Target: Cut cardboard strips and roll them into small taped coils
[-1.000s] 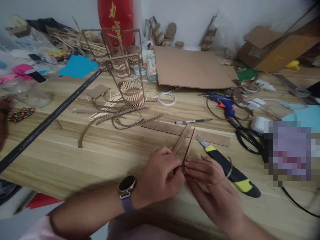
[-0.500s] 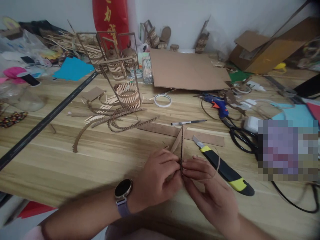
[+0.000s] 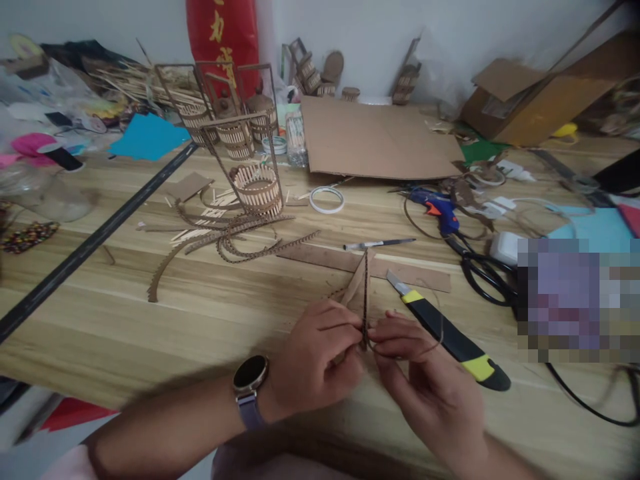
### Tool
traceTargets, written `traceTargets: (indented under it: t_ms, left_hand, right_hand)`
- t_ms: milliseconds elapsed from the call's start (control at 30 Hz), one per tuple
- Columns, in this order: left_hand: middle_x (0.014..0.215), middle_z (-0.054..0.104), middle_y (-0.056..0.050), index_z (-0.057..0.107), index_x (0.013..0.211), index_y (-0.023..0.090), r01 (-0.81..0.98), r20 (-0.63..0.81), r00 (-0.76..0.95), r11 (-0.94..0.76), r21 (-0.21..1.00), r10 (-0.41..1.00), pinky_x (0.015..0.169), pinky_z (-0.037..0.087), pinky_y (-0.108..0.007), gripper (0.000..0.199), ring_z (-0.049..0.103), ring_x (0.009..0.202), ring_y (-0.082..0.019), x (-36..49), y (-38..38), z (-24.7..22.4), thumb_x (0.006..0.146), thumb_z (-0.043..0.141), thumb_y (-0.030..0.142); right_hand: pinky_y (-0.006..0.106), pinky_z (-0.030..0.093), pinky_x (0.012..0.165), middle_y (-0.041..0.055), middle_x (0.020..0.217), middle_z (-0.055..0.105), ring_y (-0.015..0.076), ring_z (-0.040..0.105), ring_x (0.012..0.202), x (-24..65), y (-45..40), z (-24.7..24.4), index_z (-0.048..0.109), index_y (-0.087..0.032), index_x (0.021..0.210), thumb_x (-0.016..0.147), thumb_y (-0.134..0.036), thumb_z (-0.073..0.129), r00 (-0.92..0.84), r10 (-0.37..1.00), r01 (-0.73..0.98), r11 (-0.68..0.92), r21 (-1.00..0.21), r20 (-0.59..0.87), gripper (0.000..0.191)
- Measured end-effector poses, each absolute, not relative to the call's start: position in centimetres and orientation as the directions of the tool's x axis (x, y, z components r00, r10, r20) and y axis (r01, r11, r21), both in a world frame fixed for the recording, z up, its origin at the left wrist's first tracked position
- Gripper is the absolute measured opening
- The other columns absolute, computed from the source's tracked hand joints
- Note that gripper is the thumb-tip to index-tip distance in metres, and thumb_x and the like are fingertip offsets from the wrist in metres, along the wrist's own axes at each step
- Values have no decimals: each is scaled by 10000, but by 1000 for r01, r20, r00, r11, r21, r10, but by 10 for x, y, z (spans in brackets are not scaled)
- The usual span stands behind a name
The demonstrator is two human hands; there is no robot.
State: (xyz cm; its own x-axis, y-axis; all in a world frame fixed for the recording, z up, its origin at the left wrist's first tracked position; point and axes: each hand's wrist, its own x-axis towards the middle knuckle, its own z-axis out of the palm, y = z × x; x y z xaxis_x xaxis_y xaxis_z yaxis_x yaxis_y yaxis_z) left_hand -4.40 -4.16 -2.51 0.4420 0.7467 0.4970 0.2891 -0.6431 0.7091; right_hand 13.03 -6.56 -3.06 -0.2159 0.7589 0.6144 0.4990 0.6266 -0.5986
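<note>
A narrow corrugated cardboard strip stands on edge between my hands. My left hand, with a watch on its wrist, is closed on the strip's near end. The fingers of my right hand pinch at the same end from the other side, and a thin brown strand loops out from them. Beyond the fingers lie a flat cardboard strip and a pen. A yellow and black utility knife rests beside my right hand, blade out.
Notched cardboard strips curl at centre left near a small stick basket. A tape roll, a cardboard sheet and a blue glue gun lie farther back. Black scissors are at the right; a long black bar crosses the left.
My right hand has shifted slightly right, its fingertips a little farther from the strip. My left hand has barely moved and keeps its hold.
</note>
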Motion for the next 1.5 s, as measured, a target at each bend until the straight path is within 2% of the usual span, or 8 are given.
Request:
traceTargets:
  t_ms: [200,333,433,567,700,1133,1333,1500]
  left_hand:
    - [823,620,-56,555,758,162,293,470,448,-621,727,761,778,462,-312,159,529,819,-171,-45,-40,-26,889,466,151]
    - [853,638,-62,579,849,152,339,413,458,-584,738,788,839,462,-333,151,537,889,-188,-47,-39,-26,943,512,250]
    - [874,658,-73,600,887,145,384,365,467,-557,736,805,874,459,-356,128,543,943,-209,-46,-39,-27,935,503,213]
    - [865,658,-77,593,815,151,426,322,430,-504,751,843,875,456,-362,120,566,971,-215,-44,-41,-27,890,500,146]
    - [793,628,-54,537,724,168,419,335,392,-490,764,857,839,455,-344,151,574,918,-197,-43,-44,-26,861,492,121]
    - [589,480,28,379,633,198,312,445,439,-597,739,780,807,447,-300,237,458,686,-133,-45,-38,-28,814,478,81]
    - [603,516,30,406,654,201,286,449,483,-620,731,752,806,450,-311,201,441,639,-125,-45,-36,-26,819,442,92]
    - [643,565,9,453,687,198,295,467,481,-639,710,742,820,464,-326,176,485,688,-139,-45,-37,-26,841,443,113]
  right_hand:
    - [342,573,908,30,919,729,177,705,906,132,-66,-38,609,-239,924,832,-51,599,-208,759,467,632,-619,617,209]
    - [409,542,944,42,968,743,210,701,974,136,-65,-43,601,-240,948,832,-46,610,-189,759,470,627,-621,624,226]
    - [434,509,955,34,945,758,224,710,968,138,-63,-43,611,-239,945,823,-56,634,-228,719,523,659,-541,656,221]
    - [445,458,975,26,937,779,226,728,942,138,-62,-39,628,-237,955,840,-92,641,-317,662,584,700,-410,679,186]
    - [427,455,965,19,963,783,218,733,963,138,-64,-38,628,-251,985,849,-118,645,-340,665,594,700,-397,664,191]
    - [414,500,963,13,878,786,198,755,858,137,-61,-35,593,-248,897,823,-68,618,-258,723,491,669,-557,641,196]
    - [393,502,998,6,870,783,183,754,852,137,-63,-36,584,-243,891,832,-67,604,-190,776,397,621,-676,601,187]
    - [387,561,928,34,909,760,201,734,907,135,-65,-38,613,-240,932,841,-89,614,-159,798,380,593,-709,582,177]
